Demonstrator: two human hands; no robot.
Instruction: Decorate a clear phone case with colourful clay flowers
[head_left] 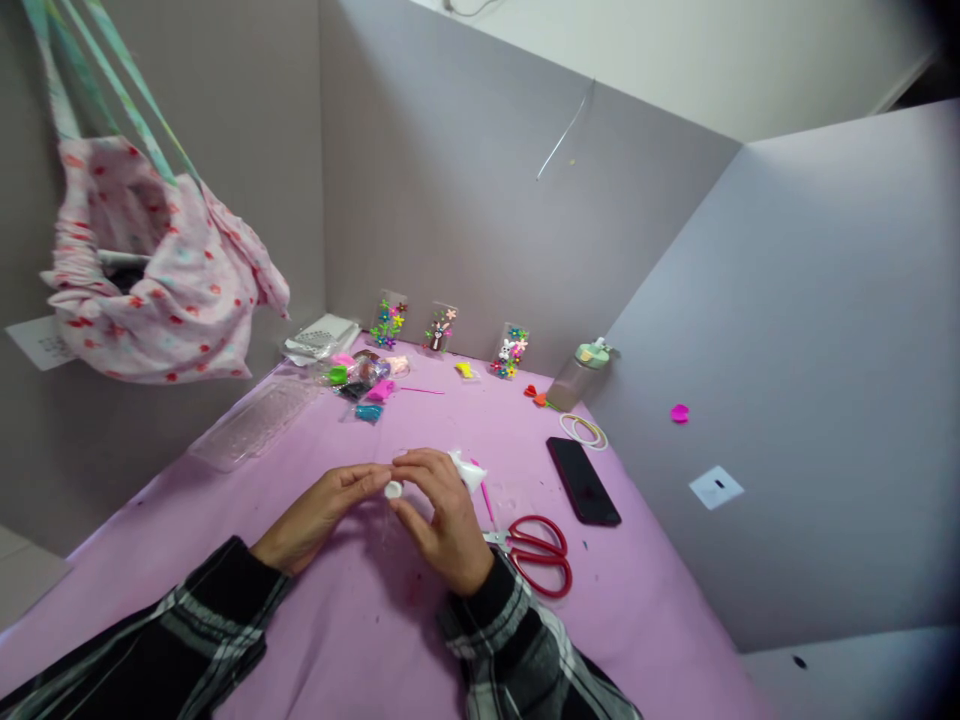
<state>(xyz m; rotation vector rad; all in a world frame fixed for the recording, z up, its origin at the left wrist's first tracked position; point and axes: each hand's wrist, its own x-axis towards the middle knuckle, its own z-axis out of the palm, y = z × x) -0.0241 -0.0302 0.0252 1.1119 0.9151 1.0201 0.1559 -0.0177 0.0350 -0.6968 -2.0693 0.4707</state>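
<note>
A small white lump [393, 490], which looks like soft clay, sits between the thumb and fingers of my right hand [442, 515]. My left hand [330, 510] is closed, its fingertips meeting the right fingers beside the lump. A faint clear edge shows below the left fingers, but I cannot make out what they grip. Just beyond my right hand lies an opened packet of white clay [469, 472], with a pink stick tool [487, 500] next to it. Red-handled scissors [536, 555] rest by my right wrist, their blades partly hidden.
Packets of coloured clay [367, 385] and a clear plastic tray [255, 425] lie at the left back. Three decorated cards [510, 350] lean on the back wall. A phone [583, 480], rings [583, 431] and a bottle [580, 375] line the right. A cloth bag [165, 280] hangs left.
</note>
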